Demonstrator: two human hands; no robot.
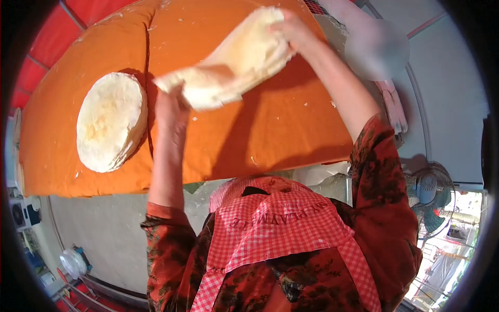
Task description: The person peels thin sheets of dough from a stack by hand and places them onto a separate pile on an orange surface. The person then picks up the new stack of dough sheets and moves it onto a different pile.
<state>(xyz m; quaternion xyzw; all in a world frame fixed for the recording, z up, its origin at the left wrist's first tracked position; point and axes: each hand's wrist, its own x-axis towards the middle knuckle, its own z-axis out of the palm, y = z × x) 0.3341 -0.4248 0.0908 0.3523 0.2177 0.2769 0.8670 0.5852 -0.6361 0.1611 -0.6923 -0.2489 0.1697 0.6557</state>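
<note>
Both hands hold a floppy stack of thin, round, pale flatbreads [236, 60] above the orange cloth [291, 125]. My left hand [173, 101] grips its near left edge, with the fingers partly hidden by the stack. My right hand [296, 32] is closed on the far right edge, higher up in the view. Between the hands the stack sags and curves, with several layered edges showing along its lower side. To the left of my left hand, a second thick round stack of flatbreads [110, 122] lies flat on the cloth.
Small pale crumbs are scattered over the cloth. A standing fan [429, 195] is at the right, by a grey wall [447, 104]. A blurred pale round shape [377, 49] is at the upper right. Grey floor [109, 223] shows below the table edge.
</note>
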